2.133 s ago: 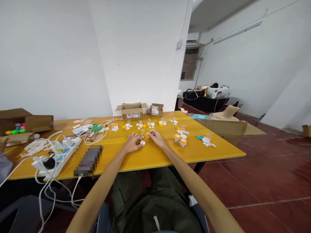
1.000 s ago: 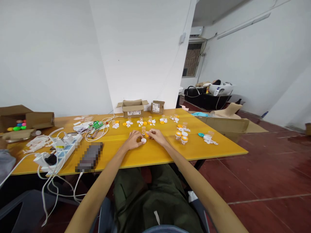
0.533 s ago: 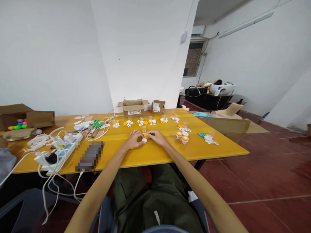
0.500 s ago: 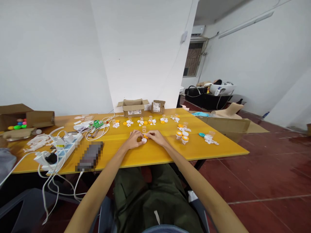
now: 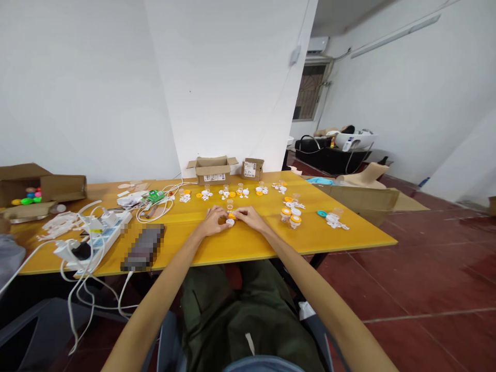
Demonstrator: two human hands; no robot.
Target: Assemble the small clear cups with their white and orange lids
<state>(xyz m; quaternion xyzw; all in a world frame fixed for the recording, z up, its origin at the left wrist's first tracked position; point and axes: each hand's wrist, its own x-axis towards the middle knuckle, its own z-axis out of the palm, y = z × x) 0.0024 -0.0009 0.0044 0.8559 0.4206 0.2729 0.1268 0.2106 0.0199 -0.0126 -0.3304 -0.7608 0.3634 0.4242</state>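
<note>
In the middle of the table's front part my two hands meet over small plastic pieces. My left hand [image 5: 214,222] is curled, its thumb and fingers pinching a white round piece [image 5: 230,222]. From the other side my right hand [image 5: 250,218] has its fingertips closed at an orange ring [image 5: 231,216], right against the white piece. Fingers partly hide both pieces. Just beyond them stands a small clear cup [image 5: 230,204]. To the right is a group of orange-and-white lidded clear containers [image 5: 295,221].
Several clusters of white and orange parts [image 5: 259,191] lie along the back, before two cardboard boxes [image 5: 213,169]. A teal ring [image 5: 321,213] lies at right. Leftward are a phone [image 5: 144,247], a power strip [image 5: 104,240] with cables, and a box of coloured balls [image 5: 64,188].
The orange ring shows more between my fingertips, and the white piece has turned slightly. Both hands stay in nearly the same place.
</note>
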